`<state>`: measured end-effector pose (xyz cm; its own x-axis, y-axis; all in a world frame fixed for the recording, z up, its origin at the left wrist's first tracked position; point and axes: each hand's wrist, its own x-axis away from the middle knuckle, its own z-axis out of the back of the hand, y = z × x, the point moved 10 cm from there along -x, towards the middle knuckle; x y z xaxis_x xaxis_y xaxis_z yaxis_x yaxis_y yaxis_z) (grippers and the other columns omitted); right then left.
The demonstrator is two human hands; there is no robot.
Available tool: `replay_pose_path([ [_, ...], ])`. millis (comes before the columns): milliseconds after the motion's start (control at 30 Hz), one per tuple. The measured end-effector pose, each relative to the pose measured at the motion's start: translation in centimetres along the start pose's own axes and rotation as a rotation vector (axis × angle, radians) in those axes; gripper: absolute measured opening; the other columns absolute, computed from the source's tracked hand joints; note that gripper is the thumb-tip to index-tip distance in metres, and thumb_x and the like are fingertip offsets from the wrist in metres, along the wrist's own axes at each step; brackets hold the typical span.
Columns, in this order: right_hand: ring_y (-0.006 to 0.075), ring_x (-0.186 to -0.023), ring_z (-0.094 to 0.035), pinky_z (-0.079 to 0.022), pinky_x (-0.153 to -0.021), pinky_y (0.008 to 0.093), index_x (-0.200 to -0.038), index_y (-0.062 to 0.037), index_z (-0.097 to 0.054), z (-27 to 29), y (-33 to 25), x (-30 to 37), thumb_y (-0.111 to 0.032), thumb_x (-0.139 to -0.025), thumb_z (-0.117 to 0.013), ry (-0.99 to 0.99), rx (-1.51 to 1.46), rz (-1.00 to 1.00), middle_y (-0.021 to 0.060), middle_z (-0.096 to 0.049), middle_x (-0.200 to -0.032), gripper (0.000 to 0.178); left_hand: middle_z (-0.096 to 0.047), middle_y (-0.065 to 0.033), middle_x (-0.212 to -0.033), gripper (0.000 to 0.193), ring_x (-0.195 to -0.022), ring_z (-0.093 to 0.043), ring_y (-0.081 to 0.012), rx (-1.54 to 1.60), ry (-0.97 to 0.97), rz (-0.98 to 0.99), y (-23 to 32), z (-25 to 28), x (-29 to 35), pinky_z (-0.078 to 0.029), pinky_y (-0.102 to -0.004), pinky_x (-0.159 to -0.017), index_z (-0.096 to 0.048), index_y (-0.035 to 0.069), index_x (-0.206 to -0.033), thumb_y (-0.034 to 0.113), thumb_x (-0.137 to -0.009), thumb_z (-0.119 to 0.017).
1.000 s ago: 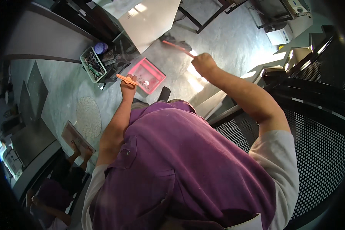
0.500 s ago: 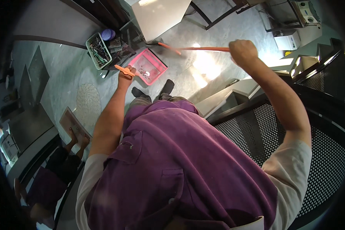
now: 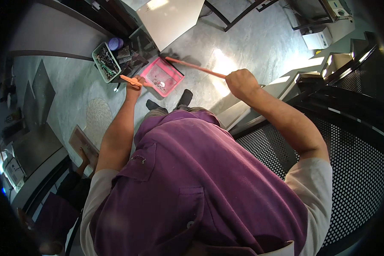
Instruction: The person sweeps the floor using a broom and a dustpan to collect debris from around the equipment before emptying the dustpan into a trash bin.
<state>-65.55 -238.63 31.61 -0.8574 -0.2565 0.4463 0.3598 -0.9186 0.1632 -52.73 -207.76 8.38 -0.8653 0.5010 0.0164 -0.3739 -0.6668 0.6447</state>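
My left hand [image 3: 134, 86] is closed around the orange handle of a pink dustpan [image 3: 174, 87]. Small bits of debris and a white scrap [image 3: 162, 85] lie inside the pan, which rests on the floor ahead of my feet. Out to the right, my right hand [image 3: 243, 84] grips the end of a long orange-red broom handle [image 3: 196, 67]. It slants down to the dustpan's far edge, where the dark broom head is hard to make out.
Left of the dustpan stands a green bin [image 3: 106, 62] full of mixed scraps, beside a purple round container [image 3: 115, 43]. A white table [image 3: 170, 21] is beyond. Black perforated metal [image 3: 354, 187] lies right. Another person's hand [image 3: 84, 158] touches a framed board [image 3: 80, 138] at lower left.
My right hand has come left and lower, bringing the broom's far end to the dustpan's far edge. The other person's hand has shifted on the board.
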Motion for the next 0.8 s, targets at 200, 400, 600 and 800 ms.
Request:
replay_pose_path([
  [200, 0.0269, -0.065, -0.065, -0.052, -0.058, 0.0377, -0.072, -0.0052, -0.066, 3.4, -0.8, 0.7, -0.012, -0.073, -0.056, 0.022, -0.106, 0.053, 0.0125, -0.065, -0.068, 0.013, -0.051, -0.0025, -0.072, 0.02, -0.071, -0.05, -0.0118, 0.241, 0.017, 0.107, -2.2, -0.1, 1.3, -0.04, -0.0266, -0.069, -0.053, 0.002, -0.074, 0.019, -0.085, -0.055],
  [400, 0.0312, -0.073, -0.063, -0.05, -0.069, 0.041, -0.077, -0.007, -0.066, 7.3, 5.1, 0.5, -0.022, -0.075, -0.061, -0.087, -0.12, -0.061, 0.0142, -0.065, -0.075, 0.016, -0.061, -0.0039, -0.084, 0.011, -0.089, -0.057, -0.0138, 0.691, 0.081, 0.323, 1.2, 3.6, 7.1, -0.044, -0.0257, -0.076, -0.052, 0.002, -0.079, 0.008, -0.087, -0.056],
  [600, 0.0328, -0.084, -0.061, -0.046, -0.079, 0.0414, -0.089, -0.0052, -0.067, 12.4, 1.9, -0.8, -0.024, -0.077, -0.062, -0.305, -0.177, -0.051, 0.0164, -0.065, -0.082, 0.023, -0.063, -0.0091, -0.089, 0.009, -0.103, -0.057, -0.021, 0.752, 0.308, 0.329, -0.9, 9.4, 16.4, -0.042, -0.031, -0.09, -0.05, -0.001, -0.08, 0.003, -0.086, -0.055],
  [800, 0.0306, -0.094, -0.058, -0.043, -0.086, 0.0389, -0.094, -0.0055, -0.068, 15.7, -1.5, -2.8, -0.028, -0.079, -0.062, -0.419, -0.285, -0.176, 0.0154, -0.065, -0.093, 0.028, -0.063, -0.0106, -0.089, 0.006, -0.104, -0.056, -0.0238, 0.81, 0.353, 0.391, -5.3, 12.2, 22.0, -0.042, -0.0341, -0.092, -0.054, -0.002, -0.082, 0.002, -0.086, -0.053],
])
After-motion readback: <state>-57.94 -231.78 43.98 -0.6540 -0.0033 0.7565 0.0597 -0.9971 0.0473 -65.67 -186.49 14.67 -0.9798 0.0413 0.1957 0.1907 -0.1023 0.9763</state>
